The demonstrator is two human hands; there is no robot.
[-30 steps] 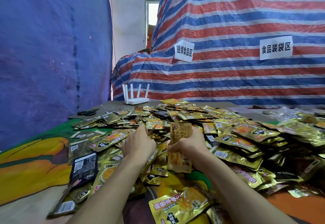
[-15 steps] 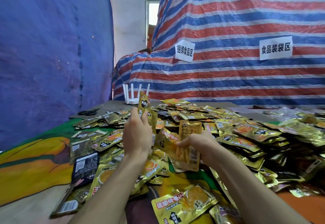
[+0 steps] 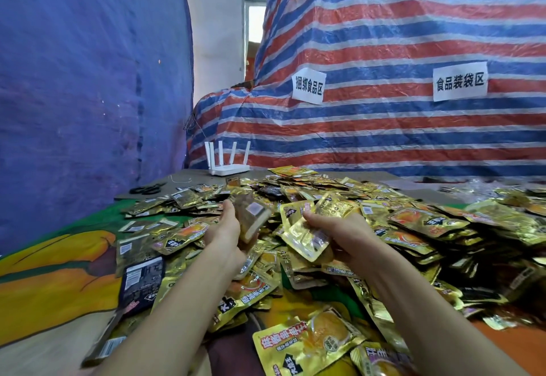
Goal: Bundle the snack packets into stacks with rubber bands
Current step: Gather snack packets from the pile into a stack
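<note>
Head view — left hand (image 3: 226, 236) holds a flat packet (image 3: 252, 218), right hand (image 3: 348, 236) crinkly foil packets (image 3: 304, 232).

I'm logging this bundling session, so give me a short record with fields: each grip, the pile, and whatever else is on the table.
pile: loose gold foil snack packets heaped on the green and orange printed table cover, unbundled
left grip: holds a blurred brownish snack packet, maybe several, above the pile
right grip: holds fanned gold foil packets
far edge: white four-antenna router; black scissors
backdrop: red, white and blue striped tarpaulin with two white paper signs
</note>
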